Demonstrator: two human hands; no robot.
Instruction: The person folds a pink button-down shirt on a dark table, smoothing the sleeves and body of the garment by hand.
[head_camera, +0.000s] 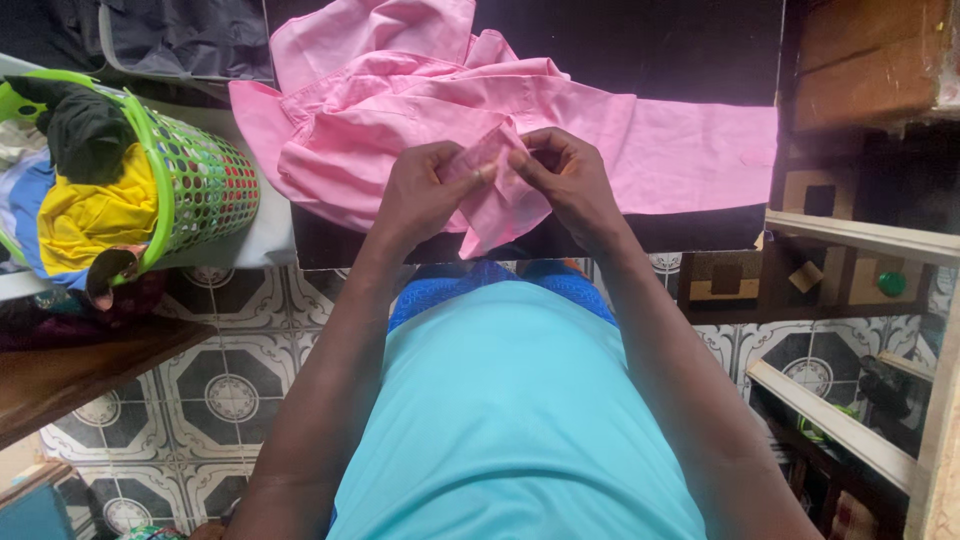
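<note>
Both hands, left (425, 190) and right (565, 180), pinched the pink shirt (640, 135) closed-fingered on the counter (700, 235); it lay crumpled, folding apparently barely begun

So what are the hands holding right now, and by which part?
Both the left hand and right hand pinch the pink shirt at a near fabric edge.

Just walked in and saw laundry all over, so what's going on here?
A person in a light blue top stands at a dark table with a pink shirt spread over it. Both the left hand and the right hand pinch a fold of the shirt's fabric at its near edge. A green laundry basket full of clothes sits to the left.
</note>
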